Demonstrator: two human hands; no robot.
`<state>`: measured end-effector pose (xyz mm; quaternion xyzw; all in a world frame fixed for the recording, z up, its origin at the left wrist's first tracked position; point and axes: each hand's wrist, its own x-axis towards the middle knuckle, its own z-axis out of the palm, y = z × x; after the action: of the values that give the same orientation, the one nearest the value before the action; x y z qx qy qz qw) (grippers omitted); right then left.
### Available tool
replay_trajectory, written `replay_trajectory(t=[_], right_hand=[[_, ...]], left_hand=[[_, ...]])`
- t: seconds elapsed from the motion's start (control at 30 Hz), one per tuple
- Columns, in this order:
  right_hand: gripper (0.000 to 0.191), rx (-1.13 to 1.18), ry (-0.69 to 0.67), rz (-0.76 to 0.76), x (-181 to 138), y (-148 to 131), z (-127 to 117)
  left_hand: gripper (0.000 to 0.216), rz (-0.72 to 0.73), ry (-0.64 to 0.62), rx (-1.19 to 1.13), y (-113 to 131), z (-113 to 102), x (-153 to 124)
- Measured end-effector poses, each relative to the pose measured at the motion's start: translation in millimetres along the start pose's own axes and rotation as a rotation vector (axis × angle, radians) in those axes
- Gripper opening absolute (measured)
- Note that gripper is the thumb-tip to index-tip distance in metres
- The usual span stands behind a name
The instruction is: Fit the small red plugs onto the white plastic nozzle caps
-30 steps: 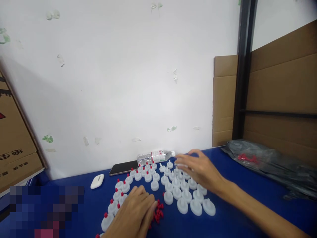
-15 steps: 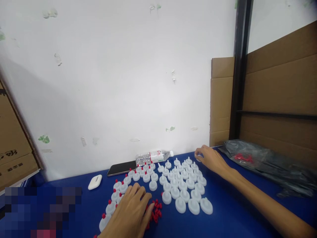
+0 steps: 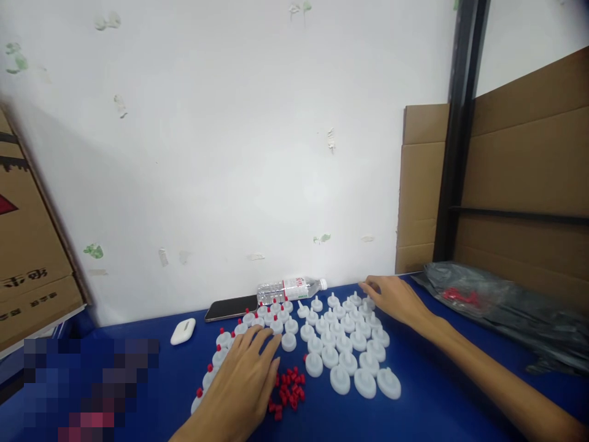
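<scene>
A person's left hand arches palm-down beside loose red tips, thumb and forefinger parted, while the right hand stretches to the back right of clustered white nozzle caps, fingers bent, whether gripping anything impossible to tell. Round and milky, with slim spouts mostly pointing up, they stand on a blue tabletop; red-topped caps line the left

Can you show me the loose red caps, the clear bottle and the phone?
Loose red caps (image 3: 286, 388): head view, middle of the pile.
Clear bottle (image 3: 293, 288): head view, on its label.
Phone (image 3: 230, 308): head view, on its dark screen.
</scene>
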<state>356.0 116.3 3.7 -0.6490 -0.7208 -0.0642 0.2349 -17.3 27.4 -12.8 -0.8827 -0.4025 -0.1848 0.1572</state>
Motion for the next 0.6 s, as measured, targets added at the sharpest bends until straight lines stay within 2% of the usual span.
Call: replay_trajectory(t=[0.07, 0.17, 0.33, 0.47, 0.6], right_hand=[[0.039, 0.011, 0.045, -0.019, 0, -4, -2], [0.041, 0.030, 0.101, -0.051, -1, -9, -8], [0.044, 0.079, 0.173, -0.145, -3, -17, -18], [0.045, 0.113, 0.232, -0.214, -6, -26, -23], [0.042, 0.169, 0.254, -0.298, -15, -43, -24]], left_hand=[[0.040, -0.029, -0.012, 0.021, -3, 2, -2], [0.038, -0.065, -0.073, 0.025, -6, -9, 7], [0.032, -0.117, -0.236, 0.075, -16, -31, 57], [0.025, -0.064, -0.287, 0.086, -23, -24, 92], [0.016, -0.043, -0.336, 0.099, -25, -11, 100]])
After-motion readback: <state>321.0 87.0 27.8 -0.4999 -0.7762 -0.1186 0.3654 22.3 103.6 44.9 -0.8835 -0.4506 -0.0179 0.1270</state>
